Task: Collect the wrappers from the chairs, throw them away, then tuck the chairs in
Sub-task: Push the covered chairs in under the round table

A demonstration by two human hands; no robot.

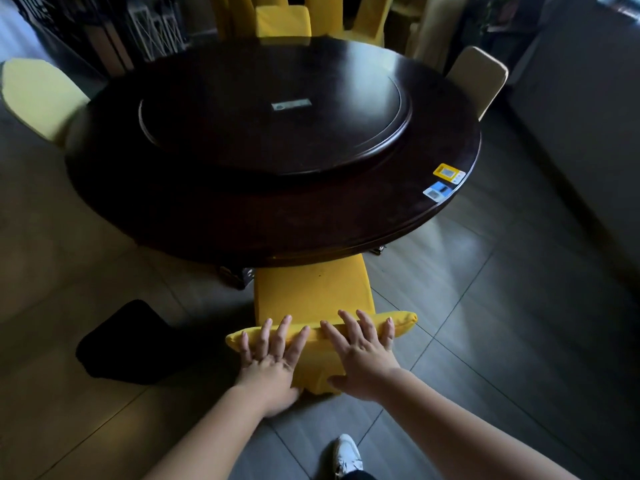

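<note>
A yellow-covered chair [311,289] stands right in front of me, the front of its seat under the edge of the round dark wooden table [242,216]. My left hand [272,362] lies flat against the chair's backrest, fingers spread over the top edge. My right hand [363,358] presses the same backrest beside it, fingers apart and thumb on the back face. I see no wrapper on the bare seat or in either hand.
Three more yellow chairs sit around the table: left [38,95], far side [282,20] and right [479,76]. A black object [128,344] rests on the tiled floor left of my chair. A turntable [273,133] fills the table's middle. My white shoe [346,453] is below.
</note>
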